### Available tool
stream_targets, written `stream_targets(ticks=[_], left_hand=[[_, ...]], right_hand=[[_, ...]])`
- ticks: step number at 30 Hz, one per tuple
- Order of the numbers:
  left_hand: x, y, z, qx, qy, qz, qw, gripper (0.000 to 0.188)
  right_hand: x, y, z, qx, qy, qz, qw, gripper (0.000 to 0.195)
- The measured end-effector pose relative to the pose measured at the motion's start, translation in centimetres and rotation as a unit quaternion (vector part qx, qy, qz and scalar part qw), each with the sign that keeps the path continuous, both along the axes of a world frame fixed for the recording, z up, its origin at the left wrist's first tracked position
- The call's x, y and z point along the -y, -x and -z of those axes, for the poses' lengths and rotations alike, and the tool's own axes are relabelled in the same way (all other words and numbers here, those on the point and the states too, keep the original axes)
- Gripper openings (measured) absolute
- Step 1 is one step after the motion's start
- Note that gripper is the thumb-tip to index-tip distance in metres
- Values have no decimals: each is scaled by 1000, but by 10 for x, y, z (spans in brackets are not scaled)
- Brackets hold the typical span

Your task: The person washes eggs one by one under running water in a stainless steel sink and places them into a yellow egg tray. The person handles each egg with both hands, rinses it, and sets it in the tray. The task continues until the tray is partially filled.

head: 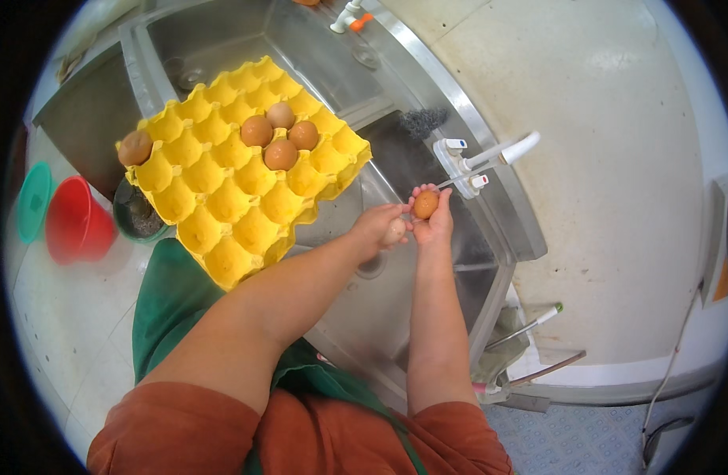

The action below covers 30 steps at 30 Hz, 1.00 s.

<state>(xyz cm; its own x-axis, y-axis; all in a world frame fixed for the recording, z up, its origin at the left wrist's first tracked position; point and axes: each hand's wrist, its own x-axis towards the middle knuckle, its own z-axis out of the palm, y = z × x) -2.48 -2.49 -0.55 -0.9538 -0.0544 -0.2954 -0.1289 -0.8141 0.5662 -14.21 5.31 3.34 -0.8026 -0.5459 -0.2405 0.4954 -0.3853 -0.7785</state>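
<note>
A brown egg [426, 204] rests in my right hand [433, 224], its fingers curled up around it. Thin water runs from the white faucet [485, 157] to that hand. Just beside it, my left hand [378, 225] grips a paler egg [394, 231], with its fingertips close to or touching the right hand. Both hands are over the steel sink basin [346, 297]. To the left, a yellow egg tray [212, 172] lies across the sink. Several brown eggs [280, 155] sit grouped in its cups, and one egg [135, 148] is at its left corner.
A dark scouring pad [424, 122] lies behind the basin. Another steel basin [221, 44] with a white tap [346, 18] is farther back. Red [79, 219] and green [34, 202] plastic containers stand at left. Long-handled tools [548, 368] lean at right.
</note>
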Motion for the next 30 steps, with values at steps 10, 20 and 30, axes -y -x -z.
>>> stream_targets(ticks=[10, 20, 30], left_hand=[[-3, -2, -5, 3, 23, -7, 1000, 32], [-3, -4, -6, -32, 13, 35, 999, 35], [-2, -3, -5, 13, -14, -34, 999, 32]], right_hand=[[6, -15, -2, -111, -61, -44, 991, 9], [8, -28, -12, -214, -157, -30, 964, 22], [-12, -36, -18, -422, -293, -97, 853, 33]])
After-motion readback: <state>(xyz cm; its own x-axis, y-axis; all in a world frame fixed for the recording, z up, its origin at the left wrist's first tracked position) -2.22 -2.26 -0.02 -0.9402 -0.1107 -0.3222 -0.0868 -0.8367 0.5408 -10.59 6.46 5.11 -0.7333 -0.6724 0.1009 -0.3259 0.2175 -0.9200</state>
